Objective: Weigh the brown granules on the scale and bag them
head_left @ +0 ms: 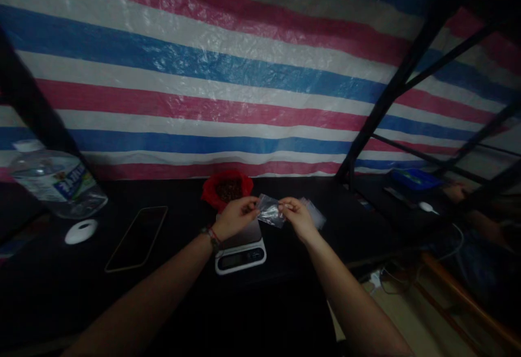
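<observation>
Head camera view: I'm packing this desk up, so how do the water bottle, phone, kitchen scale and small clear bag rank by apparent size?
1. water bottle
2. phone and kitchen scale look about alike; the left hand hides part of the scale
3. small clear bag

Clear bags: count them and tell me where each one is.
2 at least. One clear bag is pinched between the left hand and right hand above the scale; a second bag lies just beyond the right hand, perhaps a stack hiding more.

Both bare arms reach forward, angling inward. Left hand [236, 217] and right hand [299, 217] are pretty close together, fingertips pinched.
</observation>
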`<state>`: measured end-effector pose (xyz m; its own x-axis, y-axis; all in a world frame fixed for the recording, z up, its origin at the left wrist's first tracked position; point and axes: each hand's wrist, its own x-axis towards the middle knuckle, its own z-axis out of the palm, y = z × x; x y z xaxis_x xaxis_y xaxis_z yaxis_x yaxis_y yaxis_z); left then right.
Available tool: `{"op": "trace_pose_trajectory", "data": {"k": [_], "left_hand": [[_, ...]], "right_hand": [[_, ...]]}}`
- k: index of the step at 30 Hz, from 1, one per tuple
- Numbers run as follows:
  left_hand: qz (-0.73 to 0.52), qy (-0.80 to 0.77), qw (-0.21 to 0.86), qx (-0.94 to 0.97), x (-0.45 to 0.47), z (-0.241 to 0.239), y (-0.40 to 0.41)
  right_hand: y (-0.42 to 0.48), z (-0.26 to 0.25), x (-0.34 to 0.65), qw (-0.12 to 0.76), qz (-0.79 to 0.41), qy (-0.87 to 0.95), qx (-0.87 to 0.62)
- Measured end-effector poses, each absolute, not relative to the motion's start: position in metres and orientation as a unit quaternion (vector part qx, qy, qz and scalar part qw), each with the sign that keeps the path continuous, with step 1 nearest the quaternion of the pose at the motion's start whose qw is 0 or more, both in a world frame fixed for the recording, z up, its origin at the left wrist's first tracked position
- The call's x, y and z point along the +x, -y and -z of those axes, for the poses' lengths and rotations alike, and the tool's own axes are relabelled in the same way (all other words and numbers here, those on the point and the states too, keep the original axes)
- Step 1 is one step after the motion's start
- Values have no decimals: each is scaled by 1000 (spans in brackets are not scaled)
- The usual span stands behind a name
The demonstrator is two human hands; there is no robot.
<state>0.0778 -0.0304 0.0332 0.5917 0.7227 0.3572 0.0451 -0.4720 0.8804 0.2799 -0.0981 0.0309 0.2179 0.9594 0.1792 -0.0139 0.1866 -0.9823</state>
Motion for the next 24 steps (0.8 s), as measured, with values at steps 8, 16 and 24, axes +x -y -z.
{"op": "trace_pose_trajectory", "data": {"k": [8, 16, 24], "left_hand": [[-278, -266, 423, 821, 212, -71, 36], [-98, -422, 270, 860, 295, -36, 7], [-18, -464, 261, 846, 312, -13, -10]], "right_hand": [[128, -13, 393, 618, -260, 448, -591], [111, 37, 439, 356, -52, 532, -766], [105, 53, 435, 293, -61, 597, -744]]}}
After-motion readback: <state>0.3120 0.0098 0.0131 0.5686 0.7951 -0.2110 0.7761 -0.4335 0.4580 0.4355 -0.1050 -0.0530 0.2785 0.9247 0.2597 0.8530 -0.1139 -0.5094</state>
